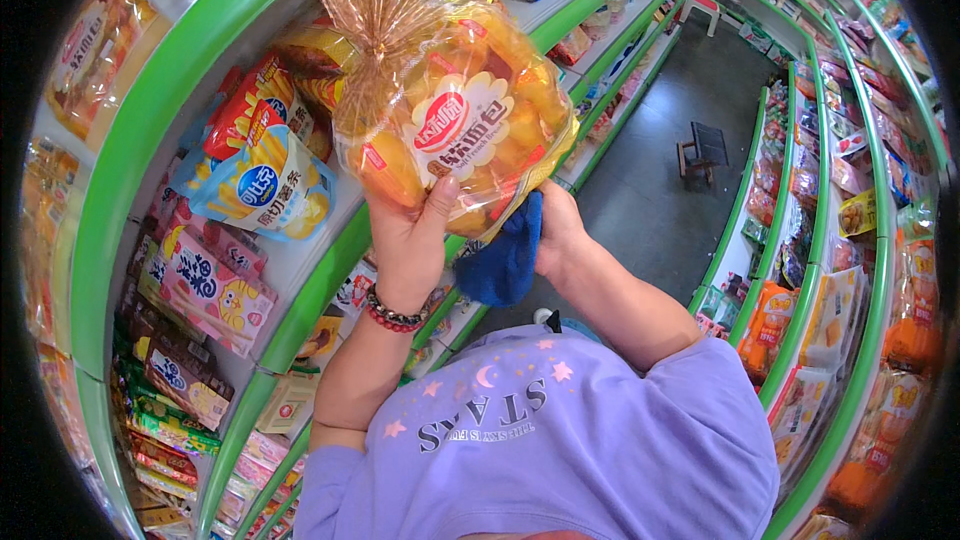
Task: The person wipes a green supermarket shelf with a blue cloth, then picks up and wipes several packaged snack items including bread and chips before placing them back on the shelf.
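A clear plastic bag of soft French bread rolls (480,112) is held up in front of me, over the shelf edge. Its gathered, gold-tinted neck points toward the top of the view. My left hand (411,240) grips the bag's lower left, thumb pressed on the front and fingers out of sight behind. At the lower right edge of the bag is my right hand (559,229), with a dark blue cloth (502,262) bunched in it and hanging below the bag. The right fingertips are hidden behind the cloth and bag.
Green-edged shelves (112,165) curve along the left, holding potato snack pouches (262,180) and pink snack boxes (217,285). More packed shelves (821,202) line the right. A small folding stool (705,150) stands on the dark aisle floor (637,195); a white stool (701,9) is farther back.
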{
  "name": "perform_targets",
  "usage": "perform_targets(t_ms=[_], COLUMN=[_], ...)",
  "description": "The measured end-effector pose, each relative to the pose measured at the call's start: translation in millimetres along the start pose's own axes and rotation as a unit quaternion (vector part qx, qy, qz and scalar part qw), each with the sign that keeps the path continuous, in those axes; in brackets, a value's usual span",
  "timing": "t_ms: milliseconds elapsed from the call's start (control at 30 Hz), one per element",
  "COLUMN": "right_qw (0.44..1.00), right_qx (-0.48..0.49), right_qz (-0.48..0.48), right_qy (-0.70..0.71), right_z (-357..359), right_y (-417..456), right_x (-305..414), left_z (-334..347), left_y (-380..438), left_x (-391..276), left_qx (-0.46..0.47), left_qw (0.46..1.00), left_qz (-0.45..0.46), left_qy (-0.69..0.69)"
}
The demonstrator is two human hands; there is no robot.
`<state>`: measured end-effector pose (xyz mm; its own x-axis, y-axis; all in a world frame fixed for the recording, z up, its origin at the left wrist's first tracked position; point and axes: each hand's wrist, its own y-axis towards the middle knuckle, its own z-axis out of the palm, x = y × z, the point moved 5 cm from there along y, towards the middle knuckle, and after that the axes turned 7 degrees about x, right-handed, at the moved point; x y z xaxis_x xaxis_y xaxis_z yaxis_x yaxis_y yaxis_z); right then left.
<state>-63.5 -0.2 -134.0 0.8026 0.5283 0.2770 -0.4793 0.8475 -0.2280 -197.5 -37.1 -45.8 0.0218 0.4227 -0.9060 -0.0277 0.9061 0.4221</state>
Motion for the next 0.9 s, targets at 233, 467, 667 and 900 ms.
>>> perform_targets(t_ms=[233,467,667,900], right_qw=[0.961,0.823,0.827,0.917], right_qx=[-0.034,0.136,0.188,0.116], right_qz=[-0.105,-0.041,0.012,-0.125], right_qy=[-0.255,-0.55,-0.529,-0.361], right_z=[-21,-21,-11,27], right_y=[-20,-45,-56,-58], right_x=[68,95,75,90], left_z=[-23,-30,-29,-50], left_y=[0,5,5,-6], left_x=[-13,-24,-19,-20], left_qx=[-0.009,0.042,0.09,0.07], left_qw=[0.998,0.99,0.974,0.965], left_qz=[-0.045,-0.123,-0.186,-0.104], left_qy=[-0.05,-0.063,-0.097,-0.23])
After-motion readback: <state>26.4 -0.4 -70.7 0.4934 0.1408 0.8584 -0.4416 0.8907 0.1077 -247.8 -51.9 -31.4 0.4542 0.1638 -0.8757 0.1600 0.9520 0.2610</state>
